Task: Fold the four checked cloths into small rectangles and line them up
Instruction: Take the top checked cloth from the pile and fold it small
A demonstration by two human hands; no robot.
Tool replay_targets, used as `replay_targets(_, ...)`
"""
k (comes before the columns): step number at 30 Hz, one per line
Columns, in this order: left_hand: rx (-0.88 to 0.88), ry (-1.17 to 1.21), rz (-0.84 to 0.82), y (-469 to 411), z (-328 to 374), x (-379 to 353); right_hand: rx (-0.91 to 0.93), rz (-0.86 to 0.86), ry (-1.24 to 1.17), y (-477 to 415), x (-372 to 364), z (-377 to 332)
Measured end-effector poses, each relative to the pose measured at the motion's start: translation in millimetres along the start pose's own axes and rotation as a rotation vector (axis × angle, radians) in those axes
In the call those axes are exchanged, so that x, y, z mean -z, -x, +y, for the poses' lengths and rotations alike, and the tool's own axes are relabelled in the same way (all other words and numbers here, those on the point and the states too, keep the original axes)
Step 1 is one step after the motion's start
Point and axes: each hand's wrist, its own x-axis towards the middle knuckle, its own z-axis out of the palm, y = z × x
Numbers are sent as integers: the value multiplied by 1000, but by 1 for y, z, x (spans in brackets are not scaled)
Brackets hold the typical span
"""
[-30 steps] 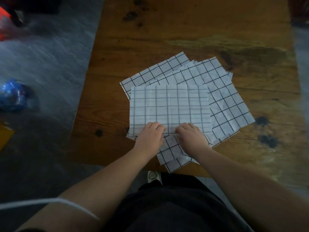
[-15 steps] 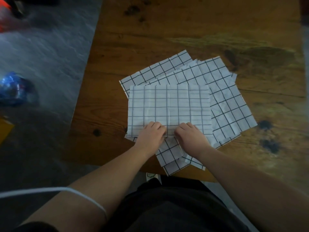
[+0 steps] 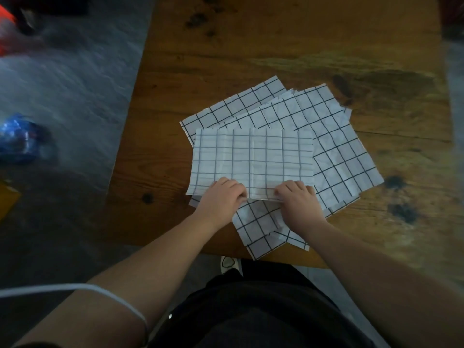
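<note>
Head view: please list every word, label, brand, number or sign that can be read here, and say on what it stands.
No text can be read in this view.
top cloth and the cloths under it: only black grid lines, no writing.
blue object at the left: too blurred to tell whether it carries print.
shoe: a small dark outline mark, no letters.

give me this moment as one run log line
phase: folding | left hand: grips top cloth near edge | right hand: grips same edge | other cloths: spread flat underneath | lined up: none
</note>
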Motion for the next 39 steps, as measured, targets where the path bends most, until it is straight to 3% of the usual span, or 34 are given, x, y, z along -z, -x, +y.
replay_targets(10, -11, -93, 35, 20, 4, 12, 66, 228, 9, 24, 28, -16)
replay_targets(18, -90, -147, 196, 24, 20, 53, 137, 370, 127, 46, 90, -44)
replay_targets(25, -11, 146, 39, 49, 54, 125, 88, 634, 207, 66, 158, -78)
replay_targets(28, -8, 251, 59, 67, 70, 155, 106, 717, 203, 84, 180, -94)
replay_targets(33, -88, 343, 193, 101, 105, 213, 189, 687, 85, 134, 211, -122)
replay_targets(39, -213, 424, 408, 126, 157, 273, 120, 603, -418, 184, 250, -149)
